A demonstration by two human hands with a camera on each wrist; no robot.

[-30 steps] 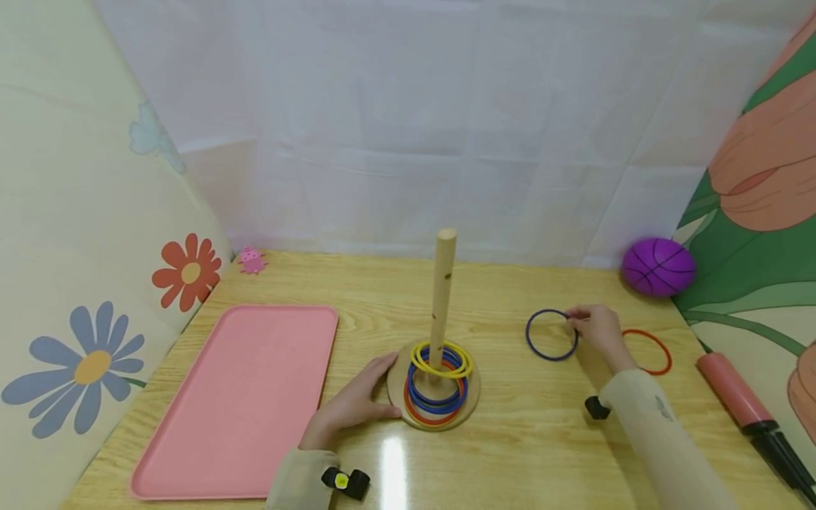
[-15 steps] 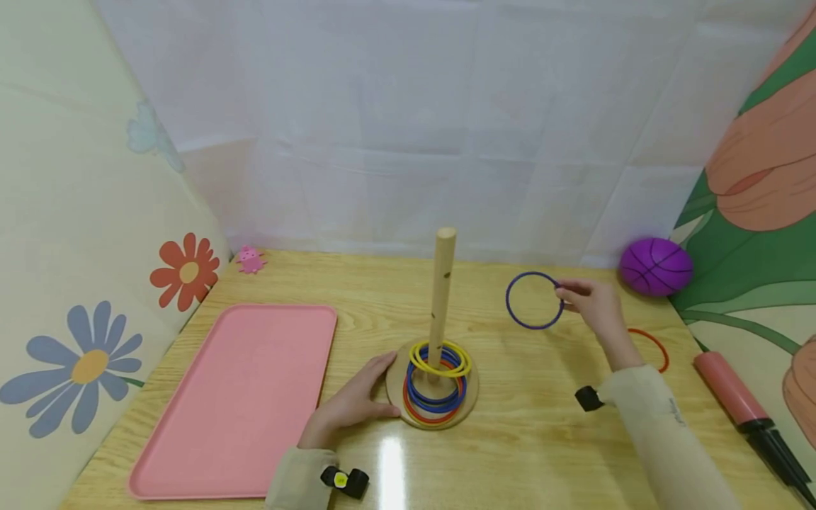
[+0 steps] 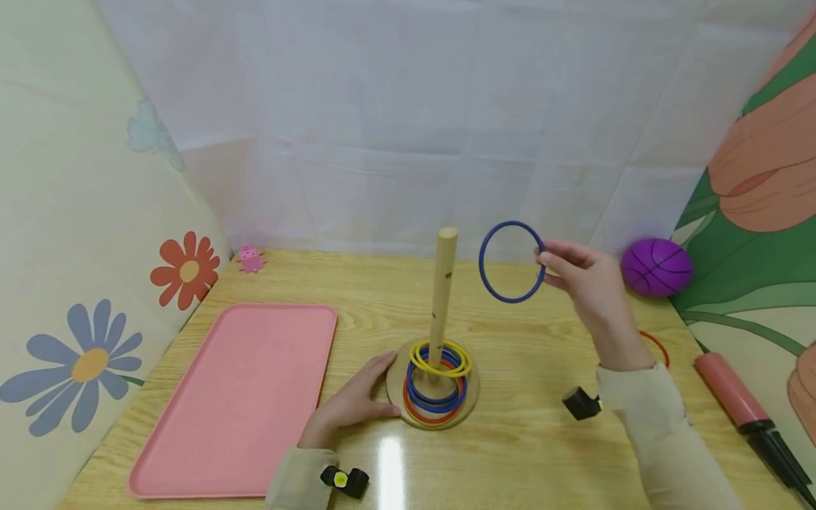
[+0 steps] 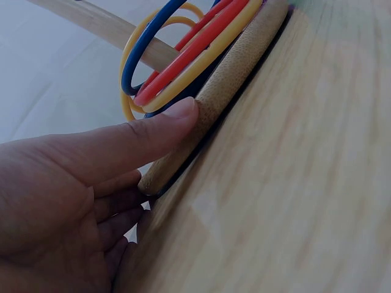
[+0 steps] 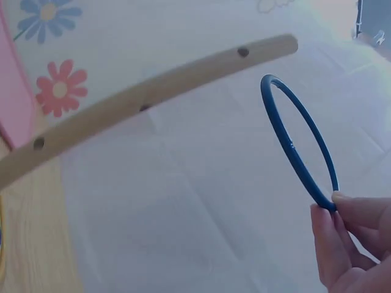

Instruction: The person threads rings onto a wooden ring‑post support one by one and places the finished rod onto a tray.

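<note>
A wooden peg [image 3: 441, 304] stands upright on a round base [image 3: 397, 386]. Several yellow, blue and red rings [image 3: 436, 405] lie loosely stacked around the peg's foot. My left hand [image 3: 357, 400] holds the base at its left edge, the thumb [image 4: 174, 116] on the rim; its other fingers are partly hidden. Right of the peg, my right hand [image 3: 586, 283] pinches a blue ring [image 3: 482, 262] by its right side, between thumb and fingers. That ring is raised off the table, tilted nearly upright, close to the height of the peg's top and apart from it.
A red ring [image 3: 656, 346] lies on the table, partly hidden by my right wrist. At left is a pink tray [image 3: 242, 397]. A purple ball [image 3: 656, 267], a pink spiky toy [image 3: 251, 259] and a red-and-black pump [image 3: 733, 389] lie near the edges.
My right hand has lifted the blue ring off the table and carried it up and left towards the peg, tilting it upright. The left hand has stayed at the base.
</note>
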